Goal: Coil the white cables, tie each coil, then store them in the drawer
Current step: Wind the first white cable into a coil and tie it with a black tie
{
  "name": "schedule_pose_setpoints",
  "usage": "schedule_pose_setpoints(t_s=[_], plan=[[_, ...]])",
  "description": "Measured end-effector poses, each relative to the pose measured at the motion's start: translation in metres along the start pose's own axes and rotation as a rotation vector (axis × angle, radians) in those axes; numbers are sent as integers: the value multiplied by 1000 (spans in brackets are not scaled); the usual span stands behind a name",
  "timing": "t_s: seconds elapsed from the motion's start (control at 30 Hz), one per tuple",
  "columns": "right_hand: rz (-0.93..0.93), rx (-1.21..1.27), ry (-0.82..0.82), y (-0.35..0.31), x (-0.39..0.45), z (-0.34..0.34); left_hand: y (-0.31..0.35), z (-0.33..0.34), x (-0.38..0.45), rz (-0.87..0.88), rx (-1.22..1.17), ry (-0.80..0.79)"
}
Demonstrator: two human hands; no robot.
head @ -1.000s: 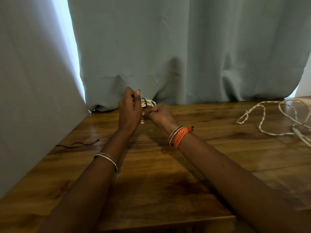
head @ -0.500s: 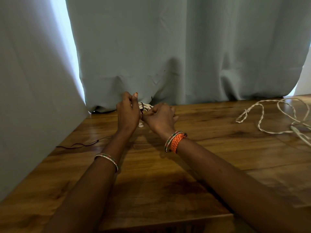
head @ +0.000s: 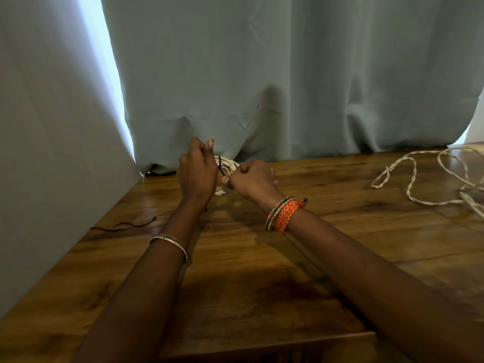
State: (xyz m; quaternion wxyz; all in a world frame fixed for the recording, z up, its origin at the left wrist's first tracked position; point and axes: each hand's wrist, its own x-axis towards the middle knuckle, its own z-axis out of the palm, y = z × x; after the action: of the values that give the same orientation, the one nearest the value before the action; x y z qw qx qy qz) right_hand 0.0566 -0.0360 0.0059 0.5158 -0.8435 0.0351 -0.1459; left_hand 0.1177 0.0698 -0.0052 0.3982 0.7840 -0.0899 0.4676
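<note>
Since half a second ago the right hand (head: 252, 179) has closed into a fist with its thumb tucked forward, where its fingers were looser before; the left hand (head: 197, 171) has risen slightly, thumb and forefinger pointing up. Both hands meet just above centre of the frame, each pinching an end of a thin black tie (head: 221, 167) that crosses the white coil (head: 227, 163). The hands hide most of that coil; only a few pale loops show between them, close to the grey curtain (head: 262, 74) at the back of the wooden desk (head: 235, 297). A second black tie (head: 131, 225) lies at the left of the desk. At the right edge, well apart, a loose white cable (head: 408, 179) sprawls uncoiled, twisted like rope.
</note>
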Motion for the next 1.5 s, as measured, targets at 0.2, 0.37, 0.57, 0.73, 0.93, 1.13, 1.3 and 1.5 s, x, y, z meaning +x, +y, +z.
schedule_pose_setpoints(t_s=[0.2,0.37,0.57,0.73,0.93,1.13,1.3,1.5], plan=[[-117,-114,-76,1,-13,-9,-5,-8,-2,34,251,-11],[-232,2,-179,-11,-16,-29,-11,-14,-6,144,230,-75],[-570,-411,134,-13,3,-39,-13,-9,-5,160,-8,-343],[-853,-792,313,-9,25,-45,-6,-5,-4,2,-201,-484],[-1002,-828,331,5,50,-49,14,-6,-8,-190,-420,-657],[-831,-545,362,29,62,-48,49,-8,-17,-202,-552,-699],[-684,-283,216,32,65,-45,63,-16,-13,-114,-590,-635],[-392,-56,-373,44,45,-22,51,-20,-9,192,-117,-452]])
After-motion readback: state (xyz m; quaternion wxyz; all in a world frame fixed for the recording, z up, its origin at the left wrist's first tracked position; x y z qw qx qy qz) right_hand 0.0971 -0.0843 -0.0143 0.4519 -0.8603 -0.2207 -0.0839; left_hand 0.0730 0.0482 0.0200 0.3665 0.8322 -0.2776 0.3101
